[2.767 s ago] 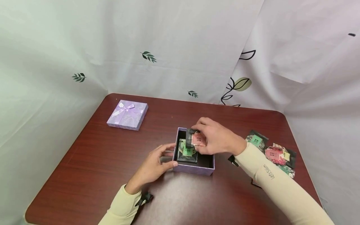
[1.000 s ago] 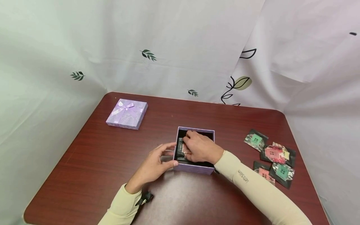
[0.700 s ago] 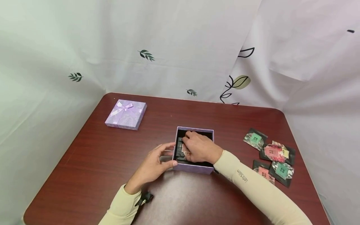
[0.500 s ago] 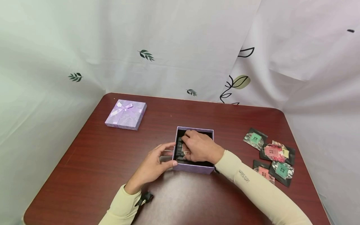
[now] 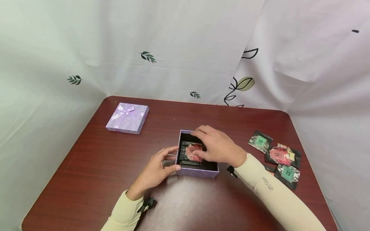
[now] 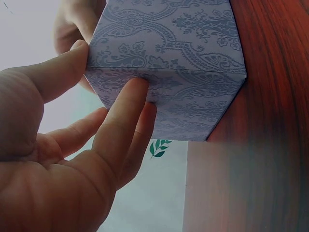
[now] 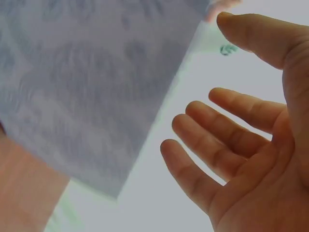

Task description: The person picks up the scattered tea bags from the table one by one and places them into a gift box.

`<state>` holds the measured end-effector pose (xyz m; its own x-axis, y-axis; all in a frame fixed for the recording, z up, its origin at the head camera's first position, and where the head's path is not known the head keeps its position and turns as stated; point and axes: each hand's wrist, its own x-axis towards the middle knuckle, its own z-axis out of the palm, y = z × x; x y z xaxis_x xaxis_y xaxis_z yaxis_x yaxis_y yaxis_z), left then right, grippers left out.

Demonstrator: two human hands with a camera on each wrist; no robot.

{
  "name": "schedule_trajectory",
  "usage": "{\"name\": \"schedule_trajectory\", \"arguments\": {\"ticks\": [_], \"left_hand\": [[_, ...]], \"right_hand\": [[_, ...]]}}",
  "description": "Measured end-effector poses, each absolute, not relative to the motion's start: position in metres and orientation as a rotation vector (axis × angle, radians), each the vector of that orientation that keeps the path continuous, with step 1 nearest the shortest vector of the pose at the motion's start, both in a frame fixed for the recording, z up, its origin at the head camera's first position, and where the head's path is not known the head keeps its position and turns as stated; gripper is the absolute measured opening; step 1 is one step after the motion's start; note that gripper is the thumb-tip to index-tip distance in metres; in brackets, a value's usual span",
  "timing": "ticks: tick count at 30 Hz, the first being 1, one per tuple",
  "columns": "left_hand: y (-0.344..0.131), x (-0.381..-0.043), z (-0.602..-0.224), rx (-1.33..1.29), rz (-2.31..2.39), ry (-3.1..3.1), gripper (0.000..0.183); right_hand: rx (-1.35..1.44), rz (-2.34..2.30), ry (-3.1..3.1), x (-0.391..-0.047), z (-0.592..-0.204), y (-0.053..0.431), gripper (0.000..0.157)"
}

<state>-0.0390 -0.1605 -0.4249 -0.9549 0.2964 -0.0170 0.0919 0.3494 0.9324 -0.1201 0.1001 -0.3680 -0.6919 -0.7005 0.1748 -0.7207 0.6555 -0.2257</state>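
Observation:
A purple patterned box [image 5: 198,173] stands without its lid in the middle of the table. Inside, toward its left wall, a small black packet with a red label [image 5: 190,150] lies flat. My left hand [image 5: 157,168] steadies the box's left side, thumb at the near corner and fairly straight fingers on the wall; the left wrist view shows these fingertips against the patterned side [image 6: 193,87]. Over the right part of the box hovers my right hand [image 5: 218,146], its thumb overlapping the packet's edge in the head view. In the right wrist view its fingers [image 7: 212,135] are spread, holding nothing.
A lilac lid with a ribbon bow [image 5: 127,118] lies at the back left of the dark red table [image 5: 95,166]. Several black packets with green, red and yellow labels [image 5: 278,155] overlap at the right. White cloth [image 5: 179,48] hangs around the table.
My right hand lowered the red-labelled packet over the green-labelled one in the box, pressed there, then let go and rose to the right. The left hand has stayed at the box.

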Motion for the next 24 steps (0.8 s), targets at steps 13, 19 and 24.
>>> {"name": "schedule_trajectory", "arguments": {"ticks": [13, 19, 24], "left_hand": [[-0.160, -0.039, -0.425, 0.340, 1.639, 2.432, 0.070], [-0.160, -0.039, -0.424, 0.331, 1.636, 2.432, 0.070], [-0.160, -0.038, -0.423, 0.324, 1.628, 2.439, 0.070]], "right_hand": [[1.033, 0.617, -2.800, -0.124, -0.372, 0.179, 0.069], [0.886, 0.619, -2.871, -0.139, -0.387, 0.228, 0.068], [0.744, 0.600, -2.965, -0.147, -0.404, 0.262, 0.068]]}}
